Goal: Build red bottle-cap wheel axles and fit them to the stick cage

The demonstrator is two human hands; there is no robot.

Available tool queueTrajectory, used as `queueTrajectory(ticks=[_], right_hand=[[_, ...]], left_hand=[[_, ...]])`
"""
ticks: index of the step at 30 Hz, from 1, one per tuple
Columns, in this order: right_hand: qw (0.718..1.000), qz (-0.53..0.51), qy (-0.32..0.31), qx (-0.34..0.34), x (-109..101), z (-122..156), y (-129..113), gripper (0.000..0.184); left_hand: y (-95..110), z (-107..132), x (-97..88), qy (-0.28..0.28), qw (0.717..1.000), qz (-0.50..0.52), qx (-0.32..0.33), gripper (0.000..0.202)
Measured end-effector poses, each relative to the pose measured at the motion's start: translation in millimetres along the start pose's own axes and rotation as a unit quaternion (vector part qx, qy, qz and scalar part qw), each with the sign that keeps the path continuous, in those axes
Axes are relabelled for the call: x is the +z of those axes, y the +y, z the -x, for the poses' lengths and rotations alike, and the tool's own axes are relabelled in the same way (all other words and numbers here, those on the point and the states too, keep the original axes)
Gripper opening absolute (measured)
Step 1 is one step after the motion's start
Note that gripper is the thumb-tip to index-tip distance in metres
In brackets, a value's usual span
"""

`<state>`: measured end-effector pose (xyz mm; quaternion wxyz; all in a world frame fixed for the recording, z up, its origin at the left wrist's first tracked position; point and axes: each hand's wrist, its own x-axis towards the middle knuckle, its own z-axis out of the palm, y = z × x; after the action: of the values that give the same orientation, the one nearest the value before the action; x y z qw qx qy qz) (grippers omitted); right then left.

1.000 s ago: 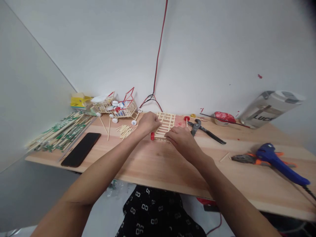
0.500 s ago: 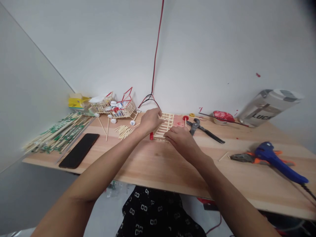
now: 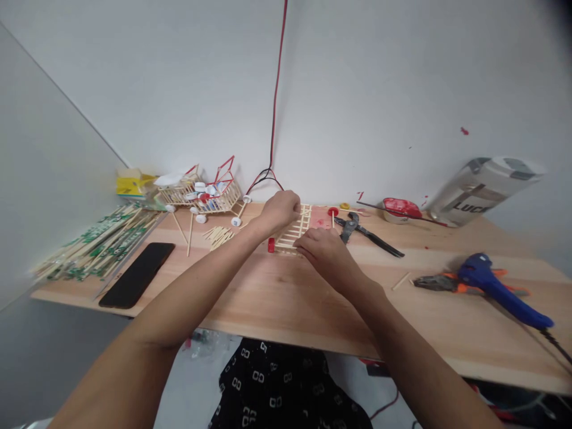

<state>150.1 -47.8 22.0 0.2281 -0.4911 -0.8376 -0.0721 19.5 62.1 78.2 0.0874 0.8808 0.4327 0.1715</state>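
Note:
A small lattice frame of pale wooden sticks (image 3: 290, 239) lies on the table between my hands, with a red bottle-cap wheel (image 3: 271, 245) at its near left corner. My left hand (image 3: 280, 211) is over the far left part of the frame, its fingers pinched downward; whatever they hold is hidden. At the near side, my right hand (image 3: 320, 245) has its thumb and fingers closed on the edge of the frame. Past the right hand, another red cap (image 3: 333, 212) sits on a stick.
Pincers (image 3: 375, 234), pliers (image 3: 435, 282) and a blue glue gun (image 3: 500, 289) lie to the right. Two stick carts (image 3: 218, 199) with white cap wheels, short sticks (image 3: 218, 236), a phone (image 3: 137, 275) and bundled skewers (image 3: 93, 241) are left. A red-stained cup (image 3: 401, 208) stands behind.
My left hand has moved slightly right across the frame, toward its far edge. The right hand stays at the near edge. The whole view has shifted a little.

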Motion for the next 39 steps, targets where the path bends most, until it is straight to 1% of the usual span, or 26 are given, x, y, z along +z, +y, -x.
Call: queueTrajectory(ticks=[3,9,12,15,17,24,29,39], right_hand=[[1.0,0.0,0.001,0.0,0.0,-0.3,0.2,0.023],[1.0,0.012,-0.005,-0.011,-1.5,-0.8,1.1,0.021],[1.0,0.026,0.002,-0.016,-2.8,-1.7,0.5,0.02],[0.999,0.032,0.013,-0.018,-3.7,-3.1,-0.6,0.021],[0.999,0.031,0.009,-0.02,-4.5,-4.1,-1.1,0.021],[0.999,0.043,-0.011,-0.003,-7.5,-11.1,0.5,0.018],[0.998,0.053,-0.025,0.004,-6.2,-17.4,-1.8,0.018],[0.997,0.066,-0.045,0.02,-7.1,-20.8,-10.2,0.019]], left_hand=[[-3.7,-2.2,-3.9,0.001,1.0,0.016,-0.003,0.014],[-18.7,-1.0,-12.8,0.019,0.997,0.064,-0.039,0.013],[-28.7,-0.3,-10.7,0.019,0.994,0.099,-0.049,0.011],[-37.1,-0.7,-6.0,0.021,0.984,0.17,-0.055,0.011],[-40.7,-1.3,-3.0,0.031,0.977,0.205,-0.057,0.01],[-46.0,-2.9,4.7,0.051,0.966,0.25,-0.045,0.009],[-46.8,-4.0,5.9,0.05,0.96,0.272,-0.048,0.01],[-49.1,-4.2,4.0,0.055,0.962,0.264,-0.037,0.01]])
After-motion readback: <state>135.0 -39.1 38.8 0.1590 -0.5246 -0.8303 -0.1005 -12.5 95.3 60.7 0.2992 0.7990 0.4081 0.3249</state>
